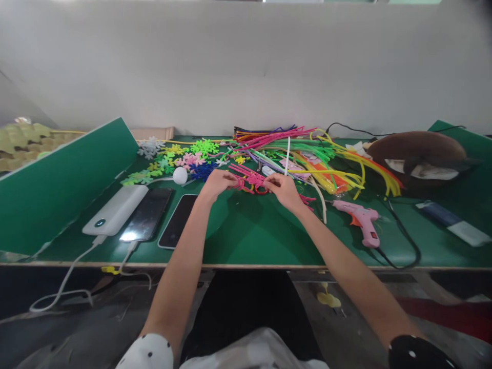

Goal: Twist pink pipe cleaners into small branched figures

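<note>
Between my hands, just above the green table top, is a bundle of bent pink pipe cleaners (pixel 251 179) with looped ends. The fingertips of my left hand (pixel 220 183) are pinched on its left side. From the right, my right hand (pixel 283 188) pinches the other side, its fingers curled and partly hiding the stems. A small red-orange loop (pixel 261 192) shows under the pink bundle. A white stem (pixel 287 156) stands up behind my right hand. More short pink stems (pixel 307 200) lie under and beside my right wrist.
Flower-like pipe-cleaner shapes (pixel 196 159) lie at the back left, with loose coloured stems (pixel 284 141) behind my hands. A pink glue gun (pixel 361 220) and its black cord lie right. A white power bank (pixel 119 207) and two phones (pixel 148 215) (pixel 179 220) lie left. Green side boards (pixel 65 189) flank the table.
</note>
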